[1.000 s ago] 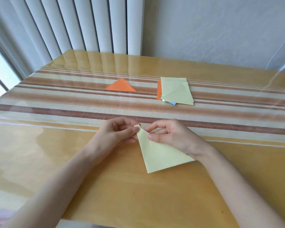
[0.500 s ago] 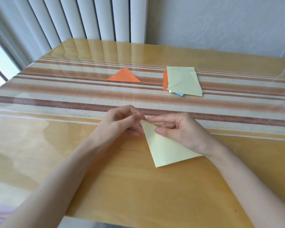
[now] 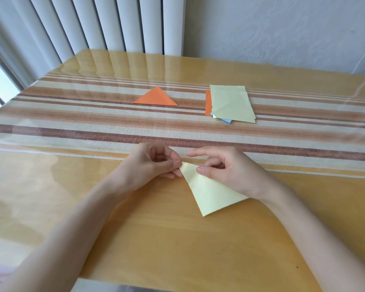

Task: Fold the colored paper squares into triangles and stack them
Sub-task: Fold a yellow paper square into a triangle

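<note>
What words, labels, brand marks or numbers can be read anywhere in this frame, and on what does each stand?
None: no readable text shows anywhere.
The folded yellow paper, pinched by the left hand and right hand, is blank.
The orange triangle and the stack of paper squares show plain faces.
The striped runner, blinds and wall bear no marks.
</note>
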The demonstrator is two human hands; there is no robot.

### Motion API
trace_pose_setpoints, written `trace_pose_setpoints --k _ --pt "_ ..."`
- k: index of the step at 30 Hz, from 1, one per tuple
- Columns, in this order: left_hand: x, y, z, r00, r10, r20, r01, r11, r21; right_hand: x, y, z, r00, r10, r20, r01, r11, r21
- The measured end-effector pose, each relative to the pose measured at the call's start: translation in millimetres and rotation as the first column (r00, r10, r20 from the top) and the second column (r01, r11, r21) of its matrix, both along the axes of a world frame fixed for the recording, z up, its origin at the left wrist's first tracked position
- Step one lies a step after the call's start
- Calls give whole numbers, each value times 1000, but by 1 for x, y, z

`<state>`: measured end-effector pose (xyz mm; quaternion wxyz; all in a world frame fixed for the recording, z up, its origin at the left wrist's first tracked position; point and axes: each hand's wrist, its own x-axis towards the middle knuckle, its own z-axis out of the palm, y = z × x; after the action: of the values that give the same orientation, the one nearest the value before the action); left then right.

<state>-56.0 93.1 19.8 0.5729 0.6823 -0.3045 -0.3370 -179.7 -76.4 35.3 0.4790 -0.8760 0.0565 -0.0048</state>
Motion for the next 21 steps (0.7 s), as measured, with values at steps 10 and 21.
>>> trace_pose_setpoints --k 10,21 --pt "-13 -8 -1 963 -19 270 45 995 -87 8 18 1 967 -150 206 196 954 -227" --pt "-10 -6 3 975 144 172 -129 987 -96 -5 -3 6 938 -211 274 300 889 -346"
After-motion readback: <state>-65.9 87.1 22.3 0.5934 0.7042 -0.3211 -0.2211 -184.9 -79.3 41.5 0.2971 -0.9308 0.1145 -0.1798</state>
